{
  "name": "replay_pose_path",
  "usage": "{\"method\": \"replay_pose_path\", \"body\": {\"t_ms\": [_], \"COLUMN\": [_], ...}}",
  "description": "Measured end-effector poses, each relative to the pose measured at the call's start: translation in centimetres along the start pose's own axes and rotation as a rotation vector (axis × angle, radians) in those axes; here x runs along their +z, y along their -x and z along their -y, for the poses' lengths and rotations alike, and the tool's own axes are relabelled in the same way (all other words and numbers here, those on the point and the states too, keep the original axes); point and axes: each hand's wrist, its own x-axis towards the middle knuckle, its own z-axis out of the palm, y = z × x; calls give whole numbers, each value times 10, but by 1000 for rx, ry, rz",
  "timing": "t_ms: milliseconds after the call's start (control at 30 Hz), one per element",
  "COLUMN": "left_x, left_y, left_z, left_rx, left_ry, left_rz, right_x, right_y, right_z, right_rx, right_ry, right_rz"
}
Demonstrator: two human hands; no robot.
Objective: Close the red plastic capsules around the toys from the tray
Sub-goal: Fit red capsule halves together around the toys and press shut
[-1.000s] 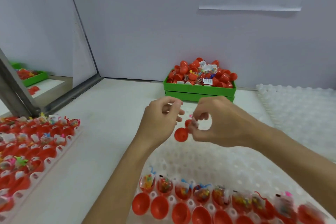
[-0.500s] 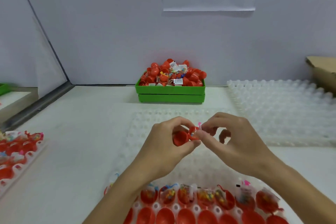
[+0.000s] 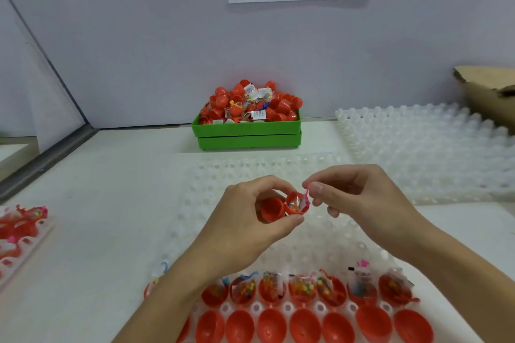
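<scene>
Gripping the open capsule [image 3: 284, 207] mid-frame, the left hand [image 3: 248, 220] has tilted it while the right hand [image 3: 359, 203] pinches its toy [image 3: 303, 198], green bin [image 3: 248, 131] behind.

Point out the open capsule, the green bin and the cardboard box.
Capsule [image 3: 274, 207], head view, on the empty half's inside.
Green bin [image 3: 248, 131], head view, on its front wall.
Cardboard box [image 3: 490, 97], head view, on its side.
</scene>
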Motion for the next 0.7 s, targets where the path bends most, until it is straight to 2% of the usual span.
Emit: {"method": "replay_pose_path", "body": {"t_ms": [267,600,700], "left_x": [-3,-4,-4], "left_y": [1,0,0], "left_z": [-1,-1,0], "left_rx": [4,-14,-3], "left_ry": [-2,73,58], "left_rz": [-10,15,18], "right_x": [7,10,10], "right_y": [3,6,6], "right_z": [-1,-1,-1], "right_rx": [-166,-202,-214], "right_ry": [87,77,69], "right_rz": [-55,-104,-75]}}
